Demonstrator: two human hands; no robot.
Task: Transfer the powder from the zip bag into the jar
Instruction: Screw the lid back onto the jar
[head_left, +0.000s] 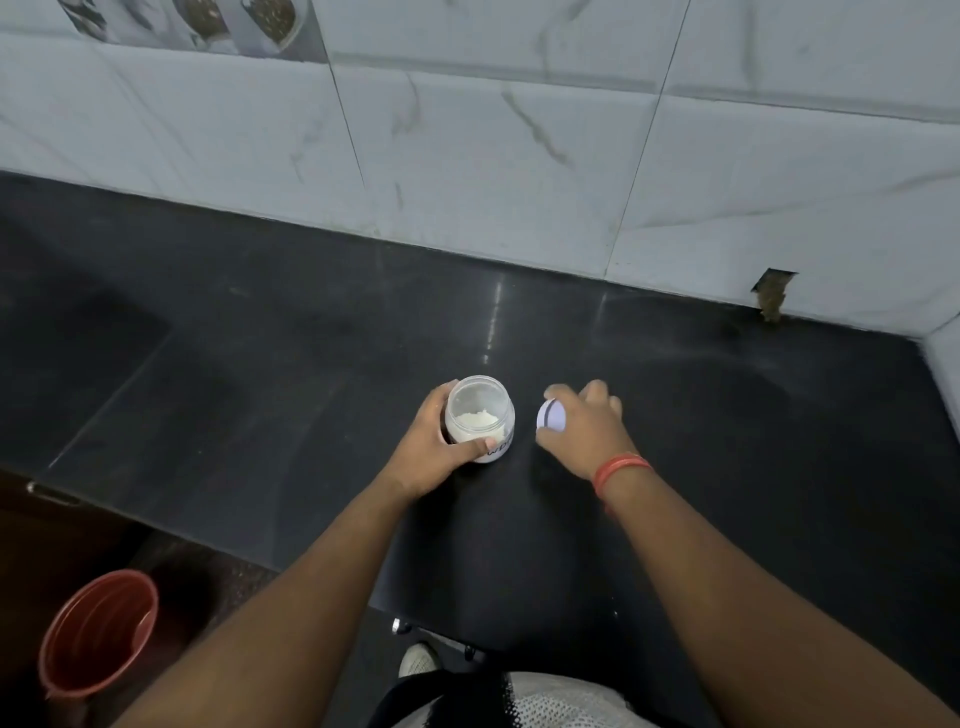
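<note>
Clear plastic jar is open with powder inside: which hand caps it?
Right. The right hand already holds the white round lid beside the clear plastic jar; the left hand grips the jar.

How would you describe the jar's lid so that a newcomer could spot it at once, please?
Start at the black countertop below the marbled wall tiles. Near its middle the left hand grips an open jar of white powder. The lid is just right of it under the right hand: a small white disc with a dark rim.
</note>
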